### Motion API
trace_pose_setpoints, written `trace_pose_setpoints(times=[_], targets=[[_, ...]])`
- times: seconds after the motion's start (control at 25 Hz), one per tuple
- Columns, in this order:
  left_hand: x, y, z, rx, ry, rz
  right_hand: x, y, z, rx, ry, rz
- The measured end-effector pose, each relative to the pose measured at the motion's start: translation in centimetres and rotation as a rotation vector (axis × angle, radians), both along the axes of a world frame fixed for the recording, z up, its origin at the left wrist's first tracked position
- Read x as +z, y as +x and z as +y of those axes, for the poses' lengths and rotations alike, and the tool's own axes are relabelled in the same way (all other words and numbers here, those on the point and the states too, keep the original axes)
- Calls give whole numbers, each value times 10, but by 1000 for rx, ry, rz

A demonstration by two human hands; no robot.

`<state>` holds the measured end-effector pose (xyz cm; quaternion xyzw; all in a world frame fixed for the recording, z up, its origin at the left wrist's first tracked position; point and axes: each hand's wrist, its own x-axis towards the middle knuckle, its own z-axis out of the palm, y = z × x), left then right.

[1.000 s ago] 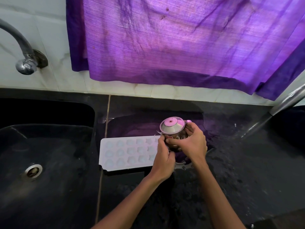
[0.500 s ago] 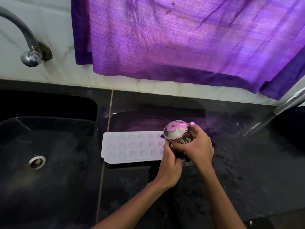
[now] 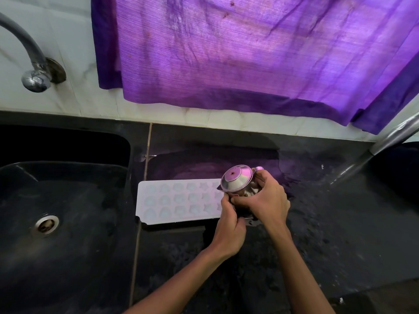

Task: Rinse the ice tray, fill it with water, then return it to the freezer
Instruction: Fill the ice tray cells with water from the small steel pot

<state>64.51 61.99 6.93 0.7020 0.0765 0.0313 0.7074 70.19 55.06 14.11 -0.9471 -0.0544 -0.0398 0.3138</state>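
A white ice tray (image 3: 176,201) with small shaped moulds lies flat on the black counter, just right of the sink. Its right end is hidden behind my hands. Both hands hold a small steel pot (image 3: 237,179) with a domed lid, tilted toward the tray's right end. My left hand (image 3: 230,228) grips the pot from below and in front. My right hand (image 3: 266,200) wraps its right side. No water stream is visible.
A black sink (image 3: 56,211) with a metal drain (image 3: 45,224) sits left, under a chrome tap (image 3: 34,71). A purple curtain (image 3: 260,46) hangs over the white wall tiles. A metal pipe (image 3: 394,137) slants at the right edge. The counter (image 3: 317,245) looks wet.
The view has shifted slightly, so tray and hands sit a little lower and further right. My hands keep their grip on the pot, tilted a bit more toward the tray.
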Motion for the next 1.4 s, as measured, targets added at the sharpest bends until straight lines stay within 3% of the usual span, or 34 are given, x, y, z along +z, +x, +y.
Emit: trace_pose_setpoints(times=[0.52, 0.88, 1.4], targets=[[10, 0, 0, 7, -62, -39, 5, -1, 1, 29, 34, -25], [13, -6, -5, 102, 116, -117, 0, 0, -9, -24, 230, 60], [6, -27, -23, 99, 34, -57, -4, -22, -19, 9, 21, 2]])
